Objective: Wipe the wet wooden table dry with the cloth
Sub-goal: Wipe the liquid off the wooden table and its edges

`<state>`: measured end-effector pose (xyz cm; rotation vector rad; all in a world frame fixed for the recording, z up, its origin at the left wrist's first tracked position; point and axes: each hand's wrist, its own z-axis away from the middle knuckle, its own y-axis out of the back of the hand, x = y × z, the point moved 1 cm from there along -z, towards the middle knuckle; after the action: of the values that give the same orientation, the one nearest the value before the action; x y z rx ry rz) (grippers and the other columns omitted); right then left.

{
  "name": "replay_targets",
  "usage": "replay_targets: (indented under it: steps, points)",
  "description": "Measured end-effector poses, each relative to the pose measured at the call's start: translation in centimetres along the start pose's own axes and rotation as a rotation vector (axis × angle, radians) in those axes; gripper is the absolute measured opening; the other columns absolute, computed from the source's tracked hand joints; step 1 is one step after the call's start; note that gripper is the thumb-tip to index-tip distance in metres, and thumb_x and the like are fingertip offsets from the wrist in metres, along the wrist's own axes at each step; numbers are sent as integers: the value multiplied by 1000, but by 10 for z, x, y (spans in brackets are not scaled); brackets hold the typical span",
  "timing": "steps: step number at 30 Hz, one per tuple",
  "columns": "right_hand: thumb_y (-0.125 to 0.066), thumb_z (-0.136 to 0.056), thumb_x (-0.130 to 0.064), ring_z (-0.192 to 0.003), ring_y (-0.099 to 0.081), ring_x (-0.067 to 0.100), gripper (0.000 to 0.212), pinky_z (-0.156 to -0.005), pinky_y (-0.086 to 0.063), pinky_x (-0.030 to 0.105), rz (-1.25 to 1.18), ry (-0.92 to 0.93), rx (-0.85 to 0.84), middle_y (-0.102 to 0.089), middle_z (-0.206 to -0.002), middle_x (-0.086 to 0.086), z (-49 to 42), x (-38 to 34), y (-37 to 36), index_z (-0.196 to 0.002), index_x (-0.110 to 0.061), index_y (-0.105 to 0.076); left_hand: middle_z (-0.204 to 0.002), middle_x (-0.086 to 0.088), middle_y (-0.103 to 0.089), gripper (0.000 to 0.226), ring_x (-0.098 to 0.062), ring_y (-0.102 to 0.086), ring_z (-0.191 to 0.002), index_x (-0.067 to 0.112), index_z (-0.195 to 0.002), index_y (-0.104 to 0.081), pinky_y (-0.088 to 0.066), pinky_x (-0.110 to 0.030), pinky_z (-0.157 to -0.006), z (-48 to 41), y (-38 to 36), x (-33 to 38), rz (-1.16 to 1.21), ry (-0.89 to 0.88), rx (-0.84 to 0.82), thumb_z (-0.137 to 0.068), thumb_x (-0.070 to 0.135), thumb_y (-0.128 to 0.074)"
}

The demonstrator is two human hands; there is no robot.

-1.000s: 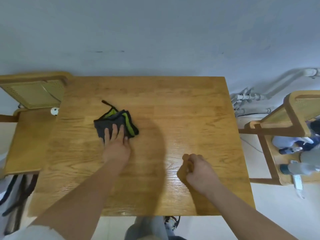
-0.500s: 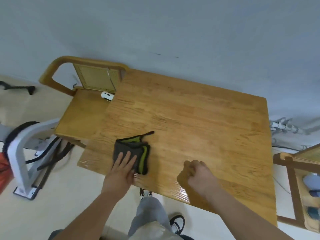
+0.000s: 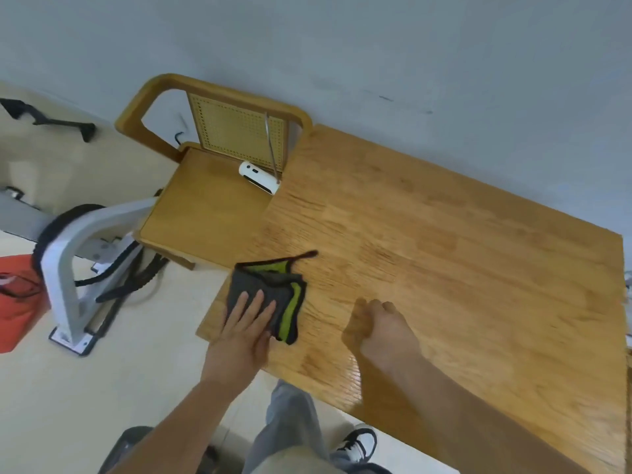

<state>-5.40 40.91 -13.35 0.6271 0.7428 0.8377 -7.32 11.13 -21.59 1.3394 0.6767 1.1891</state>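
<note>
A folded dark grey cloth with green stripes lies on the wooden table, close to its near left corner. My left hand presses flat on the cloth's near part, fingers spread. A thin black loop sticks out from the cloth's far side. My right hand rests on the table as a loose fist, a hand's width to the right of the cloth, holding nothing visible. A glossy sheen shows on the wood near the table's front edge.
A wooden chair with a cane back stands left of the table, a white device on its seat. A white metal frame with black cables and a red box sit on the floor at the left. My legs and shoe are below the table's edge.
My left hand has drawn the cloth from the middle left of the table toward the near left corner. The view has swung left. My right fist has stayed in place.
</note>
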Motion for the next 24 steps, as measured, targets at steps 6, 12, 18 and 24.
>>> replay_targets:
  steps: [6,12,18,24]
  points:
    - [-62,-93,-35,-133,-40,24,66,-92,-51,36,210,17,42,-40,-147,4,-31,-51,3,-151,-19,-36,-168,2,-26,56,-30,-11,-158,32,-160,-32,-10,-57,-124,21,-9,39,64,92,-35,-107,47,-18]
    - [-63,-92,-48,-135,-37,24,74,-94,-52,39,102,-112,147,-38,-146,2,-43,-14,39,-153,-22,-30,-170,6,-20,56,-22,-9,-158,36,-161,-25,-23,-56,-122,-68,28,-49,-154,-367,-106,-106,39,-34]
    - [-73,-86,-47,-141,-29,24,84,-98,-50,38,29,-254,170,-26,-153,2,-33,58,53,-153,-23,-29,-171,5,-14,62,-28,2,-159,35,-163,-17,-8,-61,-123,-78,-4,90,-46,-334,-96,-105,40,-38]
    - [-71,-81,-60,-141,-27,25,94,-108,-42,39,153,-300,202,-26,-155,1,-20,108,72,-155,-27,-22,-171,14,4,55,-13,21,-155,43,-162,-6,2,-51,-127,-150,9,136,-70,-461,-224,-109,40,-22]
